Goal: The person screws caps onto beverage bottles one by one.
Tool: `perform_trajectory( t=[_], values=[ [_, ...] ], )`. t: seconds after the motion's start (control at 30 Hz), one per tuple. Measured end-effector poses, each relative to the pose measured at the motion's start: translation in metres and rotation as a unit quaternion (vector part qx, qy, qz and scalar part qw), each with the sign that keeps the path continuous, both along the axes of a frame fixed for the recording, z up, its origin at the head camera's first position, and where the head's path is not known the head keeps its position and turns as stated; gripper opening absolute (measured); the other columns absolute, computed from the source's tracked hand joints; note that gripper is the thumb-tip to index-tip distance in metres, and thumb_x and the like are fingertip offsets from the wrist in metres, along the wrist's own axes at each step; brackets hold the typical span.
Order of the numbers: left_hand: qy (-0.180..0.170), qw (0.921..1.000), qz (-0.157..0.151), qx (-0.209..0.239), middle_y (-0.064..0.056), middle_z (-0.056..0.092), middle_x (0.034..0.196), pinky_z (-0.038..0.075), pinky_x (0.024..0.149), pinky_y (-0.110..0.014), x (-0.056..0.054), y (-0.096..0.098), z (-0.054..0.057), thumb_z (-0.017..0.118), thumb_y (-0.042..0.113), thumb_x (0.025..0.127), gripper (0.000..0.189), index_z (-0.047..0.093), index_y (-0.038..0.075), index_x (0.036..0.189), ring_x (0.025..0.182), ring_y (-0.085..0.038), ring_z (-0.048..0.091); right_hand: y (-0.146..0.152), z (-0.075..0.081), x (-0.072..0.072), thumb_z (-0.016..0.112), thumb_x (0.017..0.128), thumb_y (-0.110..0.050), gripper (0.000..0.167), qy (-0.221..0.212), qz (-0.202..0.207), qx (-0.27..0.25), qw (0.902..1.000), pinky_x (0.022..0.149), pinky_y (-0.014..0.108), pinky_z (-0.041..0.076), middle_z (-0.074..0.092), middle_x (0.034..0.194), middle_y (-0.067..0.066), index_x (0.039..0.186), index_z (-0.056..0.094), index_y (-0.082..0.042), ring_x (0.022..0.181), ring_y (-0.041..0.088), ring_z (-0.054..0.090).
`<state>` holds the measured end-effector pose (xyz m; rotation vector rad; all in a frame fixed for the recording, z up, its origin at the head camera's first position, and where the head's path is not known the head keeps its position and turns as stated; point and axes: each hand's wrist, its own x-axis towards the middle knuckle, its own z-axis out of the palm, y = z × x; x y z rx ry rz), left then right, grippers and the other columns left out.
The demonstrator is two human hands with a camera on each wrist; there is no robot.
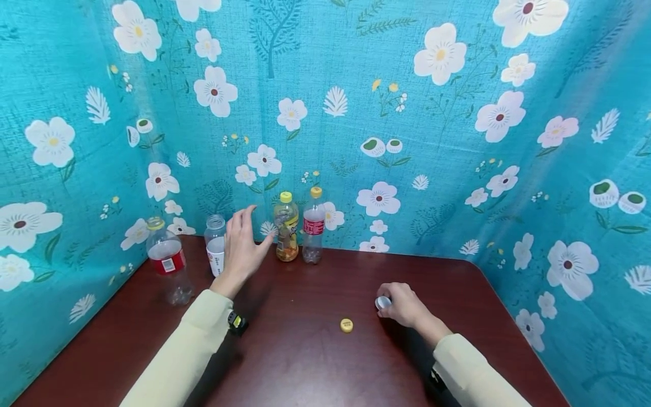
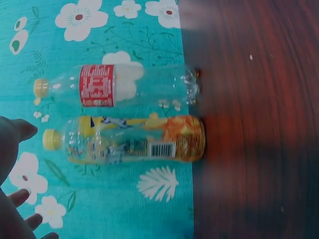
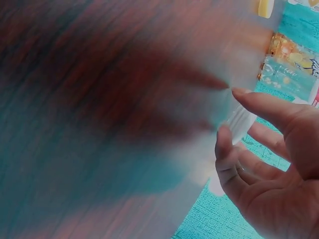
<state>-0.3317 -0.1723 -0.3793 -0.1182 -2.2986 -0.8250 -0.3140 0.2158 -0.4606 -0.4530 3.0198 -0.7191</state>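
Observation:
Between thumb and fingers, my right hand point(image 1: 403, 305) pinches a white bottle cap point(image 1: 383, 303) just above the table; the cap point(image 3: 241, 121) shows edge-on in the right wrist view. My left hand point(image 1: 242, 247) is raised with fingers spread and holds nothing. Partly behind it stands a capless clear bottle with a white label point(image 1: 215, 249). To its right are a yellow-capped bottle with a yellow label point(image 1: 287, 229) and a yellow-capped bottle with a red label point(image 1: 313, 226), both upright. A loose yellow cap point(image 1: 346, 325) lies on the table left of my right hand.
At the far left stands another clear bottle with a red label point(image 1: 168, 263), its mouth looking uncapped. A teal flowered cloth point(image 1: 325, 124) hangs along the back and sides of the dark wooden table point(image 1: 305, 362).

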Motion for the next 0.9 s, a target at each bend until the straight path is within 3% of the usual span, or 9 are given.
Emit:
perform_trajectory(
  t=[0.13,0.27,0.47,0.63,0.9],
  values=[
    [0.031,0.9992,0.025,-0.002,-0.020,0.045,0.147,0.033,0.109,-0.062,0.009,-0.012,-0.003,0.084,0.030,0.086,0.081,0.040,0.009,0.151,0.137,-0.040,0.038,0.001,0.001,-0.001,0.090,0.076,-0.007,0.033,0.013,0.011,-0.012,0.9998,0.075,0.041,0.056,0.067,0.096,0.006,0.103,0.071,-0.007,0.083,0.021,0.058],
    [0.033,0.9982,0.048,0.016,-0.018,0.038,0.152,0.030,0.111,-0.064,0.014,-0.025,-0.008,0.086,0.031,0.083,0.092,0.031,0.013,0.156,0.142,-0.039,0.031,0.001,0.005,-0.003,0.089,0.077,-0.005,0.033,0.028,0.032,-0.034,0.9985,0.072,0.037,0.056,0.067,0.093,0.005,0.104,0.070,-0.007,0.080,0.019,0.060],
    [-0.003,0.9934,0.079,0.084,-0.016,0.019,0.163,0.024,0.116,-0.065,0.008,-0.044,-0.021,0.085,0.037,0.083,0.108,0.013,0.018,0.162,0.148,-0.040,0.020,0.001,0.014,-0.004,0.088,0.079,-0.010,0.030,0.026,0.054,-0.071,0.9957,0.062,0.027,0.054,0.068,0.090,0.004,0.104,0.070,-0.007,0.072,0.015,0.061],
    [-0.056,0.9811,0.099,0.157,-0.020,0.014,0.164,0.026,0.116,-0.065,-0.001,-0.058,-0.033,0.083,0.041,0.084,0.115,0.004,0.016,0.164,0.149,-0.044,0.019,-0.002,0.017,-0.001,0.088,0.082,-0.017,0.030,0.026,0.057,-0.095,0.9935,0.063,0.025,0.056,0.069,0.092,0.004,0.104,0.070,-0.006,0.073,0.012,0.065],
    [-0.128,0.9636,0.074,0.223,-0.028,0.016,0.163,0.024,0.118,-0.064,-0.009,-0.072,-0.047,0.078,0.040,0.089,0.111,-0.001,0.015,0.163,0.148,-0.047,0.024,-0.008,0.018,0.006,0.085,0.085,-0.018,0.034,0.017,0.102,-0.122,0.9871,0.069,0.027,0.059,0.071,0.100,0.004,0.114,0.070,-0.007,0.081,0.013,0.069]
  ],
)
